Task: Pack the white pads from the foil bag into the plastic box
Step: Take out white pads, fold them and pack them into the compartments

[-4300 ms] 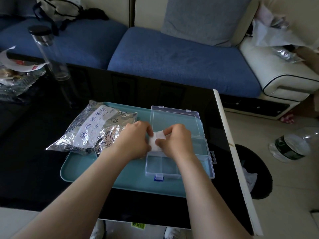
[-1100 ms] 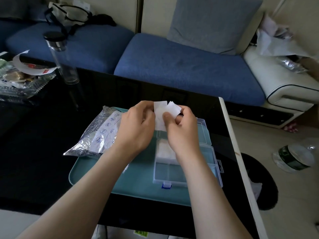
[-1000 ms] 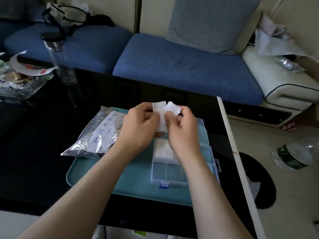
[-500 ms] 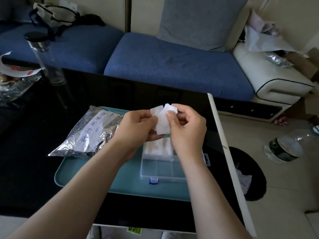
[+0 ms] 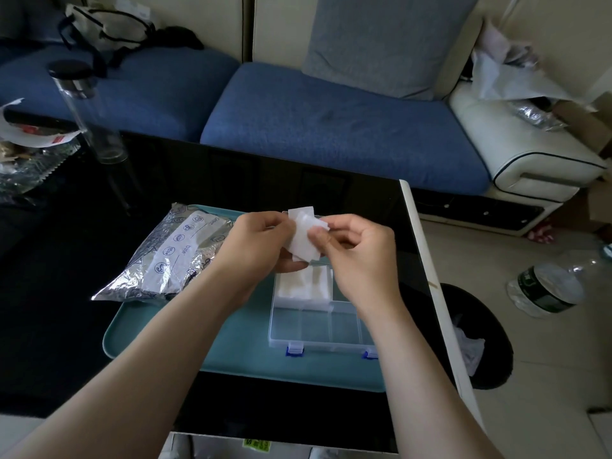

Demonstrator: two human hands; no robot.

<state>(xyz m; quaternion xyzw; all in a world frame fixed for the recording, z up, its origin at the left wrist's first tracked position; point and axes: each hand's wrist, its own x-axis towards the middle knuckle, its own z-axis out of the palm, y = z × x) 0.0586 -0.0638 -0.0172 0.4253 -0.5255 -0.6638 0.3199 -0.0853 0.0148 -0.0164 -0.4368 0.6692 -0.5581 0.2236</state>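
- The foil bag [image 5: 172, 256] lies on its side across the left end of the teal tray [image 5: 231, 352], partly overhanging onto the black table [image 5: 66, 293]. It is likely light, crinkly and slick, so its edge is the place to hold it. It is silver and wrinkled, with a white printed label panel.
- The plastic box [image 5: 314, 326] sits on the right part of the tray, just beside the bag. It looks stiff and light, and probably slides easily, so it is best steadied by a wall. It is clear, divided into compartments, with blue latches on the near side. The near compartments show nothing inside.
- The left hand [image 5: 258, 246] is raised above the box, thumb and fingertips pinching the left side of the held pads.
- The right hand [image 5: 361, 250] pinches the right corner of the top pad between thumb and forefinger, and the other fingers are curled in.
- The packed pads [image 5: 304, 284] lie flat in the box's far-left compartment, directly under the hands.
- The white pads [image 5: 303, 238] are held between both hands over the box. They seem almost weightless, soft and floppy, and likely cling together, so a light pinch at a corner should peel one off. They are thin, white, squarish sheets, fanned slightly apart.
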